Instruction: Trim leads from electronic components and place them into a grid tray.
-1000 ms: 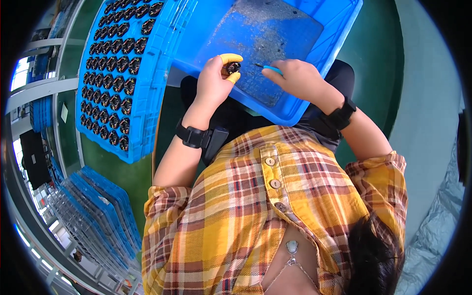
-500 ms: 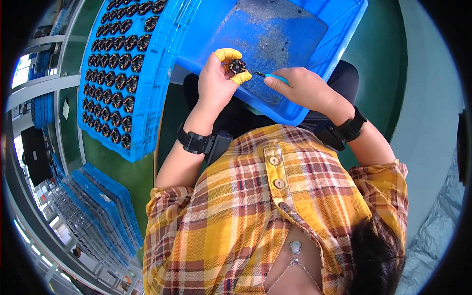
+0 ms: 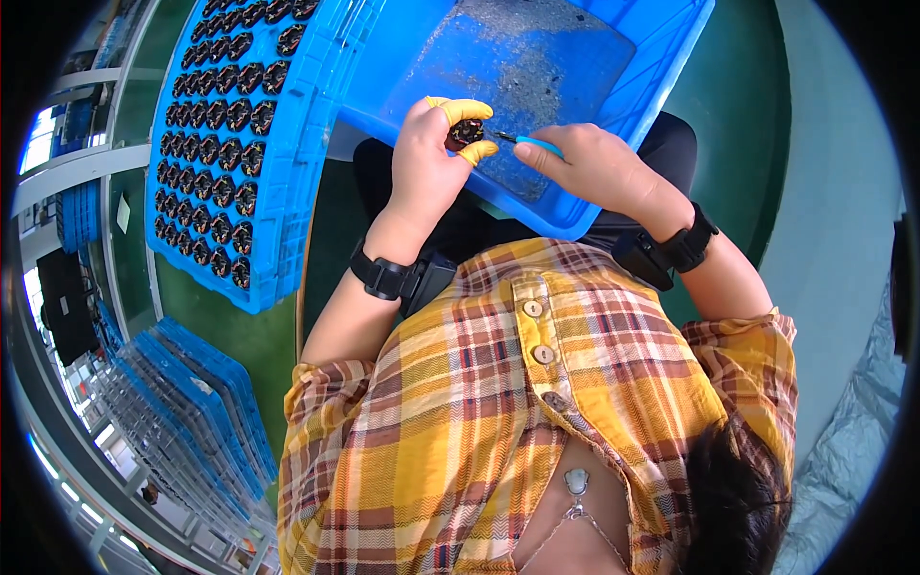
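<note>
Over the near end of a blue bin [image 3: 661,91], my left hand [image 3: 422,168] pinches a small round black motor stator [image 3: 466,133] with coloured bits around its edge. Yellow covers wrap the thumb and finger that grip it. My right hand [image 3: 599,168] is closed around blue-handled wire cutters [image 3: 539,146], their handles mostly hidden in the palm. The narrow dark tips point left at the stator, a small gap away from it. Fine scraps [image 3: 527,81] are scattered over the bin's bottom.
At the left stands a blue tray [image 3: 297,182] holding rows of similar stators [image 3: 230,153]. Below it is a stack of blue and clear trays [image 3: 196,393]. White metal framing [image 3: 86,165] runs along the far left. Crinkled silvery sheeting [image 3: 853,470] lies at the lower right.
My left hand has turned the stator, so its side shows more, and shifted slightly right. The cutters have moved a little up, remaining near it.
</note>
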A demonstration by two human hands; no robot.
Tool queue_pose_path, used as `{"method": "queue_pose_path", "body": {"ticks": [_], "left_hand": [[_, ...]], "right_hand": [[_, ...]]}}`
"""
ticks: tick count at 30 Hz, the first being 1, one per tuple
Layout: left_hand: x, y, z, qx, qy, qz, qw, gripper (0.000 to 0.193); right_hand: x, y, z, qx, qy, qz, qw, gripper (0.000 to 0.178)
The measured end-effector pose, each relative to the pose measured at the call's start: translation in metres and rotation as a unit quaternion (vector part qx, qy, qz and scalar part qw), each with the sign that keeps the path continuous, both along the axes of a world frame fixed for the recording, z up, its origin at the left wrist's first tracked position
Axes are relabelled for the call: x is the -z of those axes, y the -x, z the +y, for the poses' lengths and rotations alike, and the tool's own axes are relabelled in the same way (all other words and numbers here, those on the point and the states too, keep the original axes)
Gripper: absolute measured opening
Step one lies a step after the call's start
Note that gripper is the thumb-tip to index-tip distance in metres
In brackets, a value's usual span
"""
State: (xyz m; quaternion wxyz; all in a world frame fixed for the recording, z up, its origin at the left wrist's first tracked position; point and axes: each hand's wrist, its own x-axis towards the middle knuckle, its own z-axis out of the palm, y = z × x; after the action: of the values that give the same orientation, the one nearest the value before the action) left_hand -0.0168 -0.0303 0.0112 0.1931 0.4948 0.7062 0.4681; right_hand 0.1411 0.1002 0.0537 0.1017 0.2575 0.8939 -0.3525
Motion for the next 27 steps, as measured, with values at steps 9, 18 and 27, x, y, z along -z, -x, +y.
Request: {"method": "queue_pose_path", "body": {"ticks": [9, 18, 27], "left_hand": [[-0.002, -0.005, 0.002, -0.007, -0.034, 0.149, 0.988, 0.037], [0.018, -0.006, 0.007, -0.028, 0.008, 0.125, 0.992, 0.037], [-0.004, 0.012, -0.011, -0.050, 0.009, -0.141, 0.989, 0.042]], "right_hand": [[0.000, 0.000, -0.009, -0.043, -0.143, 0.044, 0.988, 0.052], [0.011, 0.007, -0.003, -0.047, -0.120, -0.015, 0.992, 0.053], [0.054, 0.007, 0.022, 0.045, 0.011, 0.024, 0.999, 0.054]]}}
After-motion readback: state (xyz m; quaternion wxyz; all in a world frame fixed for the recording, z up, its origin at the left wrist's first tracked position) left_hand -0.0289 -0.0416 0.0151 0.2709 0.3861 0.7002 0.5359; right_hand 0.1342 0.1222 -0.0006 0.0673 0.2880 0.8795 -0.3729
